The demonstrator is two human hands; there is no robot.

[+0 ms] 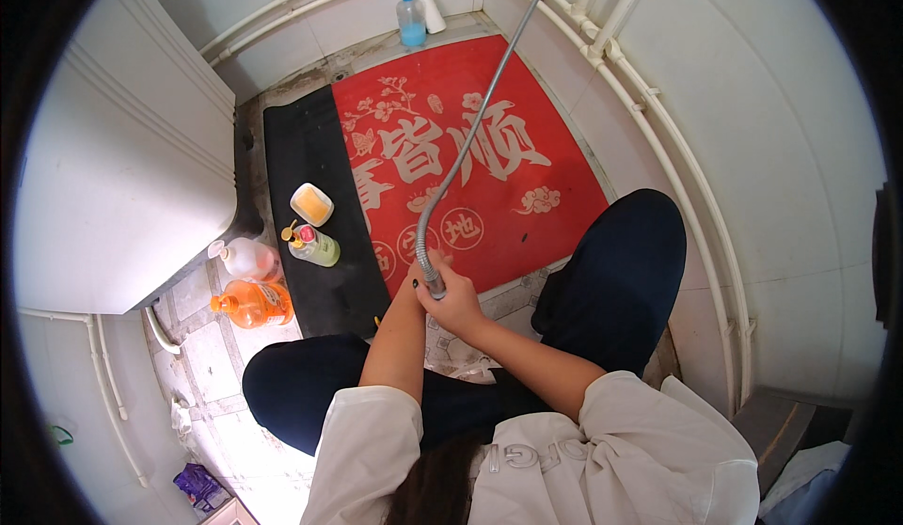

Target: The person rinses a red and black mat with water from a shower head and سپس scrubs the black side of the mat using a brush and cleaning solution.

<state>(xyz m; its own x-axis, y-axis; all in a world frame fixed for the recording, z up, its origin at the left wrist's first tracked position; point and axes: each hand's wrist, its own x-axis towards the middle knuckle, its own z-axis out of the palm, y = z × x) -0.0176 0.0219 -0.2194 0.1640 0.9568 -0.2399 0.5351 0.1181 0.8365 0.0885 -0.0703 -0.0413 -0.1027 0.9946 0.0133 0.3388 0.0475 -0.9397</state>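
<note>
A flexible metal shower hose (468, 137) runs down from the top edge and ends in my right hand (455, 306), whose fingers are wrapped around it. My left hand (436, 260) reaches forward just behind the hose and is mostly hidden by it and by my right hand; its fingers cannot be made out clearly. Below both hands spreads a red floor mat (458, 186) with pale characters and flowers. On the black section (310, 151) at its left sit a white soap dish (296, 195) with an orange soap bar (314, 206) and a pump bottle (321, 248) of greenish liquid.
Beside the mat stand a pale pink pump bottle (252, 261) and an orange bottle (255, 305). A white appliance (141, 172) rises at left. Blue (411, 20) and white (432, 11) bottles stand by the far wall. Pipes (677, 179) line the right wall.
</note>
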